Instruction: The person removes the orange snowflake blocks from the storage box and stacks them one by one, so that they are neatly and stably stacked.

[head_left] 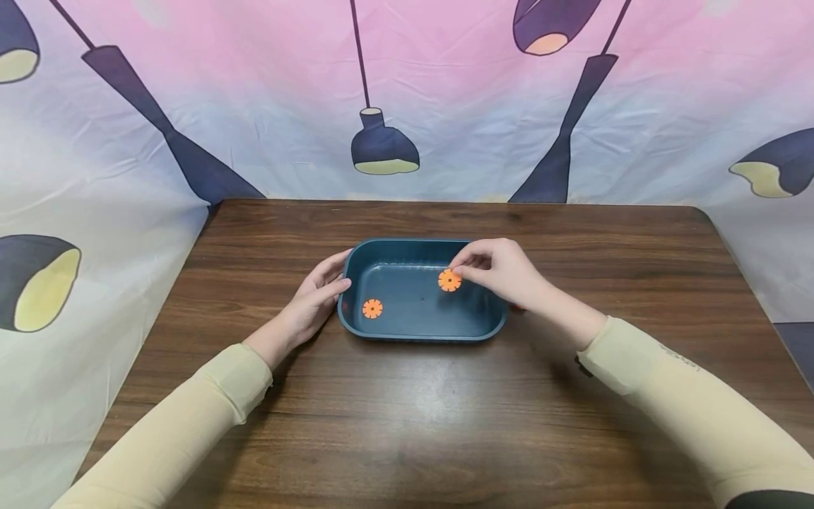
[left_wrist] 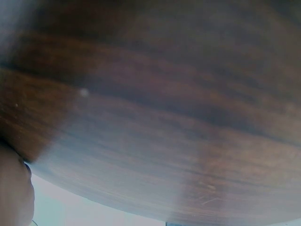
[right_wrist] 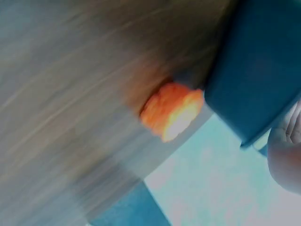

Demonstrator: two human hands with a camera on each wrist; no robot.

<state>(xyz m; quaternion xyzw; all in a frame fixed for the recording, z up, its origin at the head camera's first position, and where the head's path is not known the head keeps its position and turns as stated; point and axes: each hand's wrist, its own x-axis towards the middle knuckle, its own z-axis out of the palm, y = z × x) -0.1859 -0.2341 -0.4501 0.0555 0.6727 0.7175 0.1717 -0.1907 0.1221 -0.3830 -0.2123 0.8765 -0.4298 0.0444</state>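
A dark blue rectangular tray (head_left: 413, 322) with rounded corners sits on the table. At its left end my left hand (head_left: 310, 302) grips the wall, thumb over the rim and fingers along the outside. Between thumb and fingertips my right hand (head_left: 505, 270) pinches an orange notched plastic disc (head_left: 445, 284), held over the right part of the tray. Another orange disc (head_left: 369, 312) of the same shape lies on the tray floor near the front left corner. In the right wrist view the hand (right_wrist: 287, 160) shows only at the edge, and its disc is hidden.
An orange-red object (right_wrist: 164, 108) stands on the table just right of the tray, blurred in the right wrist view and mostly covered by the wrist in the head view. The brown wooden table (head_left: 407, 424) reaches back to a cloth (head_left: 286, 106) printed with lamps.
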